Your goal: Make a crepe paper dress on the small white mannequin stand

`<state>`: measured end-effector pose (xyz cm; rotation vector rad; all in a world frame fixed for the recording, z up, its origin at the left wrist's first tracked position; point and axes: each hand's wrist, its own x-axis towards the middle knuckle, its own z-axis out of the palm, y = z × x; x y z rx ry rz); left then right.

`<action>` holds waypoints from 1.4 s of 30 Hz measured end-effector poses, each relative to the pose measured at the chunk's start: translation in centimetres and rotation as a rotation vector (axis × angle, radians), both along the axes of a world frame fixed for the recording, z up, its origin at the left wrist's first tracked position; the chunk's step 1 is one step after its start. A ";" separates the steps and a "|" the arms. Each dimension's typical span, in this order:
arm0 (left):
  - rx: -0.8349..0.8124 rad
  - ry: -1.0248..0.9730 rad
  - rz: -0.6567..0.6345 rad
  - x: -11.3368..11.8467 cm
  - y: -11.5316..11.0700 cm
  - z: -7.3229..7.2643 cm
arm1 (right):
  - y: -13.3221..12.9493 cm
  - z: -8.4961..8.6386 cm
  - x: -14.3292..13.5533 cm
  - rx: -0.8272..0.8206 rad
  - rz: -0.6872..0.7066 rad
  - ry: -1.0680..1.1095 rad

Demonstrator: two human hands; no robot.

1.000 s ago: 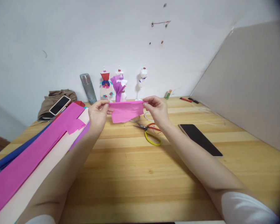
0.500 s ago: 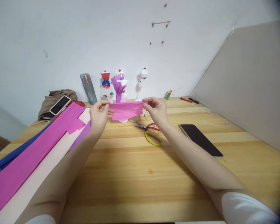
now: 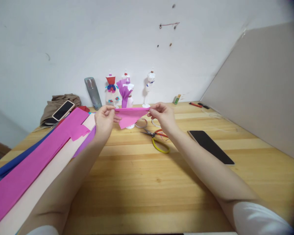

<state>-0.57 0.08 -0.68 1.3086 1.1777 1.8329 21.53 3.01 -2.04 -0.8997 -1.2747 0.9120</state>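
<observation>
A piece of pink crepe paper (image 3: 130,117) is stretched level above the table, its top edge folded into a narrow band. My left hand (image 3: 105,119) pinches the band's left end between thumb and fingers. At the other end my right hand (image 3: 163,117) grips it the same way. The loose part hangs below the band and slants up towards the right. Just behind the paper stands a small white mannequin (image 3: 129,101) with purple crepe paper (image 3: 124,93) on it, its lower part mostly hidden. Scissors (image 3: 156,140) with red and yellow handles lie below my right hand.
Crepe paper strips (image 3: 36,163) in pink, cream, blue and purple cover the left side. A phone (image 3: 63,110), a bottle (image 3: 93,93) and other small mannequins (image 3: 110,88) stand or lie at the back. A dark tablet-like slab (image 3: 210,147) lies right. Wire coils (image 3: 141,123) sit near the scissors.
The hanging part of the pink crepe paper has swung from a broad rectangle to a slanted shape, drawn up on the right. Both hands stay nearly in place, still gripping the ends.
</observation>
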 end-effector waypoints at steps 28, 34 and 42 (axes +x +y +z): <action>0.018 -0.085 0.035 -0.1 0.0 0.3 | 0.7 -0.2 0.7 -0.023 0.086 0.110; 0.014 -0.098 0.033 -0.1 0.0 0.4 | 0.5 0.0 0.6 -0.022 0.078 0.150; 0.023 -0.128 0.019 0.1 0.2 0.2 | 0.4 0.2 0.3 0.004 0.068 0.213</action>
